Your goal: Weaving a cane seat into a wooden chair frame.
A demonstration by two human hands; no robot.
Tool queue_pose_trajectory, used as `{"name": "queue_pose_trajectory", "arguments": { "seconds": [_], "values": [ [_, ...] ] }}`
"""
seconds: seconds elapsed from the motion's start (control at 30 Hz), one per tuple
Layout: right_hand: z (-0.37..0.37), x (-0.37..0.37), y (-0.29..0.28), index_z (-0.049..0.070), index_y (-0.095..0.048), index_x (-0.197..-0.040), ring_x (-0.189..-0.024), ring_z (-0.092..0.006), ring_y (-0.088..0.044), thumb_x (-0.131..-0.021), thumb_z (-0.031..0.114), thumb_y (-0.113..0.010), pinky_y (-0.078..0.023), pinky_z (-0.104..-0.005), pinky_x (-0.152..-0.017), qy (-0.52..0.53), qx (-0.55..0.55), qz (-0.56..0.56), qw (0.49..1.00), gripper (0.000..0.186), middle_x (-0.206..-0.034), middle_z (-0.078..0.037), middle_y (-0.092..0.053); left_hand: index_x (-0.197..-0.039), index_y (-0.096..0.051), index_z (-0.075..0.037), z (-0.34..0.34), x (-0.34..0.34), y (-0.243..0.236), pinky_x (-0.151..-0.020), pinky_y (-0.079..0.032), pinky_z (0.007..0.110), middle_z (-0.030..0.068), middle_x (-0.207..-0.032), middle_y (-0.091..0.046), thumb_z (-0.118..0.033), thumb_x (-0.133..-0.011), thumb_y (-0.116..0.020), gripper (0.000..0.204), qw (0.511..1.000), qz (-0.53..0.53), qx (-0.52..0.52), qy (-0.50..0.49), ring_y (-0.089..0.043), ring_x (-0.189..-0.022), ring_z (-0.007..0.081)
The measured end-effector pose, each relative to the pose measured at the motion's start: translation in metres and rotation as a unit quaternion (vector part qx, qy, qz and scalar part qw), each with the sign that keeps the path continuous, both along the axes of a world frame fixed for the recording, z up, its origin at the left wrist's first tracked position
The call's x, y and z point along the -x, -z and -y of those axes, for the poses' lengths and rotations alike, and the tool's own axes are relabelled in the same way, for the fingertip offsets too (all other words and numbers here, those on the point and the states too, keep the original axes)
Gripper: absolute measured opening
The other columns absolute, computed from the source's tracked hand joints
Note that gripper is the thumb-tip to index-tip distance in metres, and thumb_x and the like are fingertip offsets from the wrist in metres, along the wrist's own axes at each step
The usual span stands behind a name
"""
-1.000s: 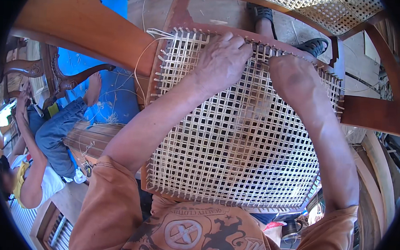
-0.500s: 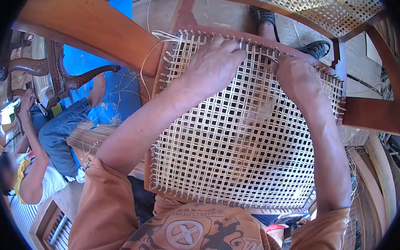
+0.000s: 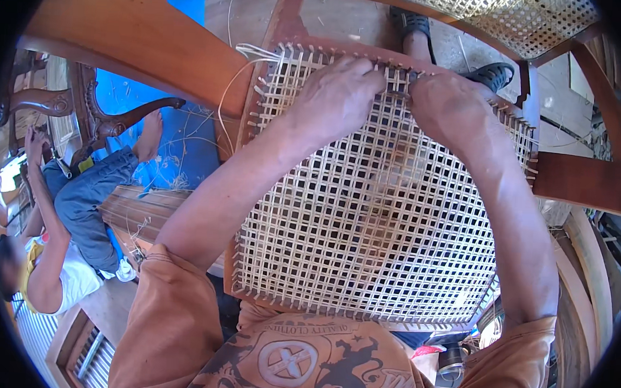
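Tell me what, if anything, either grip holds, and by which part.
It cannot be told: the left grip and right grip are over the woven seat, near its far edge, their undersides hidden.

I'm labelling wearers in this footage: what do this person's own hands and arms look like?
The left hand and right hand are ungloved. Loose orange-brown sleeves end near the elbows, matching the shirt, which has dark print and a pale round emblem.

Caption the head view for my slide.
Left hand and right hand near the far edge of a woven cane panel.
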State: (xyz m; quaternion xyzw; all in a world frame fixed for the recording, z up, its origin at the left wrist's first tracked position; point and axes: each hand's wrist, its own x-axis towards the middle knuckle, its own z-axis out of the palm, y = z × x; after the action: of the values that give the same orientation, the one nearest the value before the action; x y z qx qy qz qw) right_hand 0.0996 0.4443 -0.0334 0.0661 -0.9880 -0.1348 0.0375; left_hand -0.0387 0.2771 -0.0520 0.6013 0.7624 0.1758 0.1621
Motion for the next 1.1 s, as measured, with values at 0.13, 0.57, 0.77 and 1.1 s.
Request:
{"name": "queue_pose_trajectory", "arguments": {
  "seconds": [0.13, 0.57, 0.77, 1.1],
  "values": [
    [-0.032, -0.008, -0.019, 0.013, -0.066, -0.082, -0.076, -0.0117, -0.064, -0.085, 0.016, -0.054, -0.053, -0.0271, -0.061, -0.023, -0.112, 0.125, 0.986, 0.013, -0.079, -0.001, -0.061, -0.107, -0.067, -0.004, 0.004, -0.012, -0.008, -0.097, -0.046, 0.044, 0.0127, -0.106, -0.063, -0.005, -0.085, -0.056, 0.025, 0.998, 0.014, -0.023, -0.05, -0.058, -0.104, 0.0317],
    [-0.006, -0.028, -0.015, 0.002, -0.068, -0.083, -0.07, -0.0316, -0.07, -0.085, 0.007, -0.048, -0.057, -0.0422, -0.068, 0.151, 0.263, 0.092, 0.949, 0.021, -0.076, -0.021, -0.068, -0.096, -0.067, -0.004, -0.032, -0.041, -0.004, -0.094, -0.046, 0.044, 0.0131, -0.091, -0.063, -0.009, -0.084, -0.063, 0.013, 0.998, 0.033, -0.008, -0.053, -0.058, -0.094, 0.0326],
    [-0.01, -0.036, -0.016, 0.012, -0.06, -0.077, -0.064, -0.0194, -0.06, -0.082, 0.016, -0.056, -0.052, -0.0346, -0.06, 0.114, 0.077, 0.114, 0.984, 0.007, -0.072, -0.004, -0.055, -0.107, -0.065, -0.001, 0.0, -0.039, -0.011, -0.097, -0.046, 0.042, 0.0147, -0.112, -0.062, -0.001, -0.081, -0.058, 0.026, 0.997, -0.05, -0.062, -0.003, -0.055, -0.106, 0.0314],
    [0.036, 0.009, 0.014, 0.007, -0.065, -0.082, -0.067, -0.0258, -0.07, -0.091, 0.021, -0.054, -0.057, -0.0381, -0.058, 0.161, 0.184, 0.062, 0.968, 0.02, -0.075, -0.012, -0.068, -0.115, -0.064, -0.007, 0.047, 0.027, -0.011, -0.094, -0.047, 0.041, 0.0085, -0.117, -0.06, 0.0, -0.08, -0.055, 0.037, 0.997, -0.069, 0.008, -0.026, -0.055, -0.108, 0.0291]
  ]
}}
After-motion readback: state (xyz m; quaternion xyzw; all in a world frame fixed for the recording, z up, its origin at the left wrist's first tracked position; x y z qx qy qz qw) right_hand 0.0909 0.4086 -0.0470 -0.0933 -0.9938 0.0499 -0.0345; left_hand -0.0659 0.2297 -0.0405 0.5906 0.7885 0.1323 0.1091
